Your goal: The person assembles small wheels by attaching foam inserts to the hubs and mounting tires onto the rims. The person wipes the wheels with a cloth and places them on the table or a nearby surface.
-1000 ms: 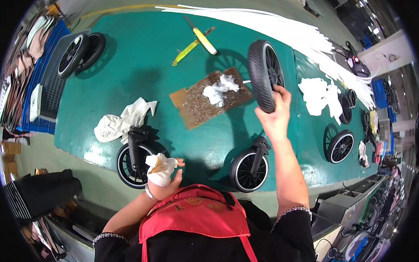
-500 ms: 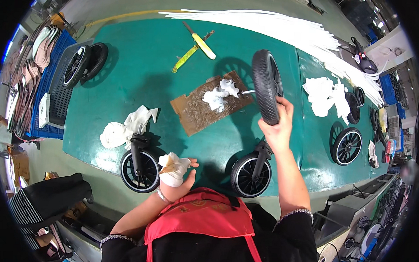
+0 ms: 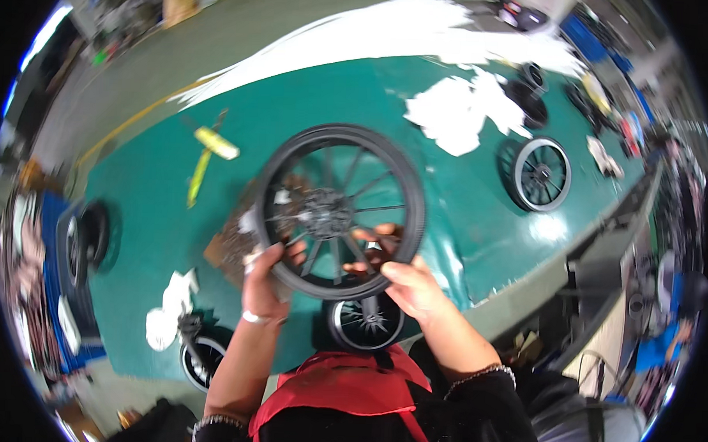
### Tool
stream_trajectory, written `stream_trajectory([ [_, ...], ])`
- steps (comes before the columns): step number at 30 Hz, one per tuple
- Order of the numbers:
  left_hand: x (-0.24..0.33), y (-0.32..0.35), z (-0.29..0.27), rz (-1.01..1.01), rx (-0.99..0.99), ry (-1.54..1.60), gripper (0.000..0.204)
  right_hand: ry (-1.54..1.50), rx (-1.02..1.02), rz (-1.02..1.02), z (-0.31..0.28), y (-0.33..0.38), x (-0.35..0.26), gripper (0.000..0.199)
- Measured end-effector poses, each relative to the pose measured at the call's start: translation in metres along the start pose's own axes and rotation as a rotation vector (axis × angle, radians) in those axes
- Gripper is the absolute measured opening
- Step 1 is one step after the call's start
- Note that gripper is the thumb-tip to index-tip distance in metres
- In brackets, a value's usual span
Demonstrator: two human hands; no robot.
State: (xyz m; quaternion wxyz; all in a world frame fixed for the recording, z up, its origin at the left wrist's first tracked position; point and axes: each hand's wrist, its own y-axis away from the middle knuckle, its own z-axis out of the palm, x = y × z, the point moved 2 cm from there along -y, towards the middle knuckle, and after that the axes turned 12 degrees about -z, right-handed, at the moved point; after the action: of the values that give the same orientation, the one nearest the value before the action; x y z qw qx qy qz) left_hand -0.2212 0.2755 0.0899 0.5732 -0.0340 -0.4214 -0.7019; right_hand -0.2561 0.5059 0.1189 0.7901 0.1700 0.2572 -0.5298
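Observation:
A large black spoked wheel (image 3: 325, 214) is held up over the table, tilted so its hub and spokes face me. My left hand (image 3: 264, 286) grips its lower left rim, thumb on the near side and fingers showing between the spokes. On the lower right rim my right hand (image 3: 415, 289) is closed, with its fingers behind the spokes. A whitish bit beside my left hand is too blurred to name. Behind the wheel, partly hidden, lies a brown cardboard piece (image 3: 230, 244) with white paste-like stuff on it. Below the wheel stands a smaller wheel with a fork (image 3: 366, 327).
A second forked wheel (image 3: 202, 361) and a white cloth (image 3: 163, 317) are at the table's near left. Two yellow-handled tools (image 3: 216, 144) lie farther back. White rags (image 3: 451, 115), a wheel (image 3: 541, 174) and long white strips (image 3: 329, 49) occupy the right and far side.
The wheel has moved left and turned from edge-on to face me. My left hand has risen from the near edge and taken hold of its rim. The head view has shifted right.

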Motion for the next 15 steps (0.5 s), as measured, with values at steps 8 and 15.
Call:
stream_trajectory([
  [8,0.032,0.031,0.009,0.154,0.155,-0.088,0.034,2.35,0.694,-0.617,-0.258,-0.021,-0.187,0.074],
  [15,0.044,0.076,0.037,0.5,0.459,-0.341,0.032,2.532,0.929,0.444,-0.378,-0.03,-0.241,0.068],
])
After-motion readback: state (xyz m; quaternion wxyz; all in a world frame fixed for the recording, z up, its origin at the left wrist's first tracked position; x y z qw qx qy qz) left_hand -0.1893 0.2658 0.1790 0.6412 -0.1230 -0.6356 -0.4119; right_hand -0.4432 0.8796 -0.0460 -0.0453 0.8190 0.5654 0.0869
